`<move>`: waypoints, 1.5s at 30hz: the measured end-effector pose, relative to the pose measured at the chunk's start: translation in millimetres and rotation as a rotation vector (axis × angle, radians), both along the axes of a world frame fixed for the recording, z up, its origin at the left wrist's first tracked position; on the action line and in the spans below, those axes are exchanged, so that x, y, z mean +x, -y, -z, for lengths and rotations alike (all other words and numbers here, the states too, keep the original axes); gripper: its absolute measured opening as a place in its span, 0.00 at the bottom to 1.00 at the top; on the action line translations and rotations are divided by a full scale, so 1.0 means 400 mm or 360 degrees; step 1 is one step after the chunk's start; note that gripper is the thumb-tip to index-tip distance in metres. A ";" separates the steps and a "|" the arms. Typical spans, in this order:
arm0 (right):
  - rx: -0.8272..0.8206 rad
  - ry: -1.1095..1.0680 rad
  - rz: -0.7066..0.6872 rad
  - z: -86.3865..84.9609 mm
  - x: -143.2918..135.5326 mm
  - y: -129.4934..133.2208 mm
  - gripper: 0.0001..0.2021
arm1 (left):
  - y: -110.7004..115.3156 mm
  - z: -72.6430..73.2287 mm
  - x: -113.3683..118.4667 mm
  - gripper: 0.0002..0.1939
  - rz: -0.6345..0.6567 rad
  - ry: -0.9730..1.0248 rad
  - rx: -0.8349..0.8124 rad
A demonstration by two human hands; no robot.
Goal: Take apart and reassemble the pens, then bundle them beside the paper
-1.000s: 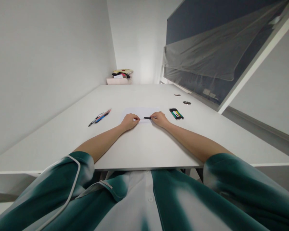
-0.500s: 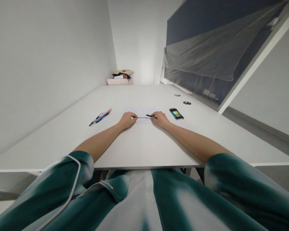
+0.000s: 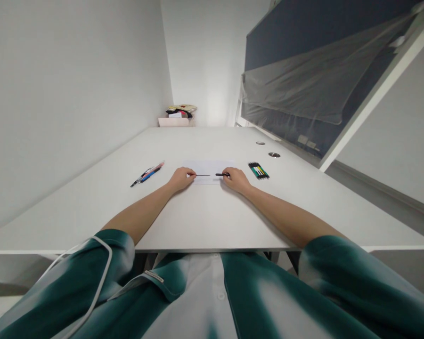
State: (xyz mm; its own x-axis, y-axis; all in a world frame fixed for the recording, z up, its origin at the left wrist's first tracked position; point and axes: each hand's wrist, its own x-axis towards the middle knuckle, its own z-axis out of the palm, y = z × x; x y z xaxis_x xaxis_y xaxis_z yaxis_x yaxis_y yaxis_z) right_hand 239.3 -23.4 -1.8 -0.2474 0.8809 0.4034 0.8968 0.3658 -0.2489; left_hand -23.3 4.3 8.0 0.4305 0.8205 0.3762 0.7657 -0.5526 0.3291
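Observation:
My left hand pinches one end of a thin dark pen refill, which points right, level above a white sheet of paper. Closed around a short black pen barrel, my right hand keeps its end facing the refill. A small gap separates refill and barrel. Part of the barrel is hidden by my right fingers. Both hands rest low over the white table, at either side of the paper.
Several pens lie together on the left of the table. To the right is a flat set of black-ended pens or markers. Two round metal grommets sit farther back, near a plastic-draped dark panel.
My left hand has moved left with the refill, whose free end has come away from the black barrel. My right hand has stayed nearly in place.

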 end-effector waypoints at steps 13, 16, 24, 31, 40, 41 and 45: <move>-0.0040 0.0033 -0.0045 -0.004 0.002 0.002 0.13 | 0.001 0.007 0.008 0.11 0.0048 0.0030 0.0010; -0.0030 0.0020 -0.0051 -0.003 0.001 0.003 0.13 | -0.001 0.008 0.006 0.11 0.0051 0.0045 0.0022; -0.0021 0.0035 -0.0023 -0.001 -0.001 0.004 0.12 | -0.002 0.004 0.005 0.11 0.0045 0.0056 0.0016; -0.0039 0.0035 -0.0029 -0.003 0.000 0.005 0.12 | 0.004 0.002 0.007 0.11 0.0036 0.0049 0.0003; -0.0040 0.0034 -0.0018 -0.001 0.013 0.000 0.12 | 0.006 0.005 0.018 0.12 0.0057 0.0050 0.0014; -0.0046 0.0034 -0.0012 -0.001 0.013 0.000 0.12 | 0.007 0.004 0.019 0.12 0.0059 0.0041 0.0014; -0.0060 0.0037 0.0011 -0.003 0.012 0.000 0.13 | 0.011 0.003 0.023 0.12 0.0047 0.0015 0.0020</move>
State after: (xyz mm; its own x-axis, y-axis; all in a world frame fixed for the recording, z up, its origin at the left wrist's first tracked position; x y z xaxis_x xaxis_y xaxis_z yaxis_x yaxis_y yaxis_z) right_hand 243.9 -23.2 -0.6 -0.2502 0.8970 0.3643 0.9049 0.3505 -0.2416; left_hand -14.3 0.1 7.0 0.4509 0.8025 0.3907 0.7457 -0.5792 0.3293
